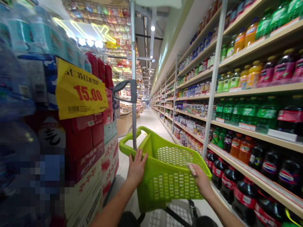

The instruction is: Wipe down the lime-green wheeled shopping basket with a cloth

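A bright green plastic shopping cart [175,170] stands side-on in front of me, its basket wall pierced with rows of holes. On the near rim, close to the handle end, rests my left hand [137,168], fingers stretched out and nothing in its grasp. Farther right along the same rim my right hand [201,181] is closed over the edge; a pale, blurred patch shows at its fingertips, and I cannot tell what it is. No goods are visible in the part of the basket I can see. A grey pole with a hooked grey grip [125,91] rises behind the handle end.
Shelves of bottled drinks [248,107] run along the right, with large cola bottles [246,192] at the bottom. Stacked drink cartons [90,135] under a yellow price sign [81,90] stand close on the left. A pale floor aisle [148,119] stretches ahead.
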### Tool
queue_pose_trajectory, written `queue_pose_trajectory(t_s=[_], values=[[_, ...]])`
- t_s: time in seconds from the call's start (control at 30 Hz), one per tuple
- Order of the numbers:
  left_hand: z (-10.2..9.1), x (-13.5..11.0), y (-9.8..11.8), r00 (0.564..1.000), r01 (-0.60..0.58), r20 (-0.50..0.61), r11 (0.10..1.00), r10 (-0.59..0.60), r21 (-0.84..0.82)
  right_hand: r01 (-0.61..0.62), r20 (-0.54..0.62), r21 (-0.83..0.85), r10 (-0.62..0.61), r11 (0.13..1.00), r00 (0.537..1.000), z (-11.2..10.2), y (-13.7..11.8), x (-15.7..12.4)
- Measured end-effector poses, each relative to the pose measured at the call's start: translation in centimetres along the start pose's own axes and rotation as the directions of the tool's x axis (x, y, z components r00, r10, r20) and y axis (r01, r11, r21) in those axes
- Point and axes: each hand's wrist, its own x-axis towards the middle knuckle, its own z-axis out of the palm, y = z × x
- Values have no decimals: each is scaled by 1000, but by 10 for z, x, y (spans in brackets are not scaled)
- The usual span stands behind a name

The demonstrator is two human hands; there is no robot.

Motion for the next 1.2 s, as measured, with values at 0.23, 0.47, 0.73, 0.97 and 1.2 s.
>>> queue_pose_trajectory(t_s=[0.23, 0.47, 0.73, 0.97, 1.2], values=[[0, 2, 5, 999, 30, 17, 999, -29, -25, -31, -48, -138, 24, 990, 999, 3, 5, 5], [1, 1, 0, 1000, 10, 14, 1000, -11, 12, 304, -1, 22, -304, 952, 953, 58, -87, 10], [-5, 3, 4, 999, -4, 36, 999, 5, -32, -42, -87, -209, 24, 977, 996, -14, 40, 3], [-4, 4, 7, 999, -17, 51, 1000, 17, 6, 259, -36, -24, -259, 966, 965, 53, -85, 13], [-7, 3, 5, 999, 0, 45, 1000, 0, 3, 123, -2, -69, -124, 990, 992, 8, -18, 7]])
